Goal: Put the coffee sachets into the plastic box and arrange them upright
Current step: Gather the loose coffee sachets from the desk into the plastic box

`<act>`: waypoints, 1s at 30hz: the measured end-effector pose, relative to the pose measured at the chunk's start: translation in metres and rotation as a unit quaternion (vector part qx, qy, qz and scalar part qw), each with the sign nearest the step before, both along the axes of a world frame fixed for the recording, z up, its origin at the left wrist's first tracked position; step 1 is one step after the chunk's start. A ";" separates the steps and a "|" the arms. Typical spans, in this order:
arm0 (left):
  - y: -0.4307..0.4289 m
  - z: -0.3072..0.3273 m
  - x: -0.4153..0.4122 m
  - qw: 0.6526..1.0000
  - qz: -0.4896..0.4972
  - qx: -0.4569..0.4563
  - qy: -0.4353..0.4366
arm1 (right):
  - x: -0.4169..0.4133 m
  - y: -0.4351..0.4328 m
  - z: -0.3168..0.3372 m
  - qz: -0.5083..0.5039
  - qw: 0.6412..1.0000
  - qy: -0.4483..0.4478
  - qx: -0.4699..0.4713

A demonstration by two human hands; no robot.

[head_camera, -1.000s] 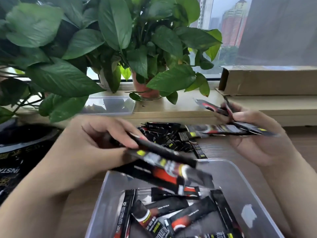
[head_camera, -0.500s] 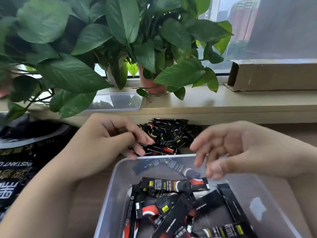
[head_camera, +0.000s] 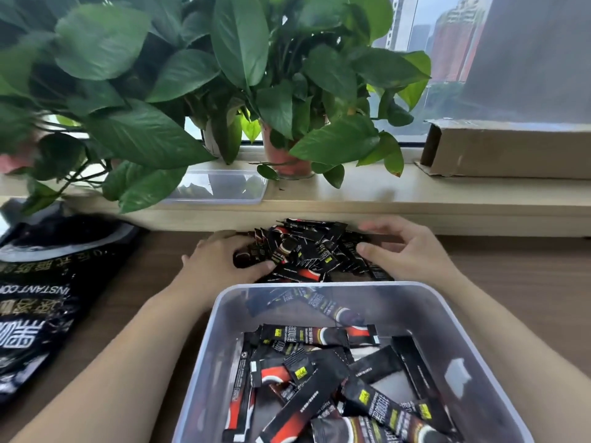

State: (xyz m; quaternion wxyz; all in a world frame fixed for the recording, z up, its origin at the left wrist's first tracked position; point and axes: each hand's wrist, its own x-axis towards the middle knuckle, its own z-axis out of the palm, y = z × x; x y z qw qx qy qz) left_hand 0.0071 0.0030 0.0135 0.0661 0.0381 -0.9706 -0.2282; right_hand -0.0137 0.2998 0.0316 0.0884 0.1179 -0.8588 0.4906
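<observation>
- Both hands have left the box (head_camera: pixel 204 362) and reached the pile (head_camera: pixel 307 254) beyond it.
- Left hand (head_camera: pixel 220 260) and right hand (head_camera: pixel 399 247) cup the pile's sides, fingers curled, nothing lifted yet.
- Sachets in the box (head_camera: pixel 319 372) lie flat and jumbled; standing them up remains.

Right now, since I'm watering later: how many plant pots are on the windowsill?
2 visible: a reddish pot at the sill's centre behind the sachet pile, and a pinkish one at the far left. Leaves may hide more.
</observation>
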 end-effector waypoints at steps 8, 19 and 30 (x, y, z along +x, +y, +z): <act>0.012 -0.006 -0.010 0.992 -0.044 0.076 0.093 | -0.033 -0.030 -0.005 0.058 0.985 0.028 0.157; 0.012 -0.003 -0.012 0.965 0.000 0.188 0.182 | -0.056 -0.037 -0.015 0.060 0.970 0.004 0.235; 0.007 0.024 0.005 0.951 0.004 0.215 0.220 | -0.042 -0.027 0.000 0.056 0.966 0.130 0.218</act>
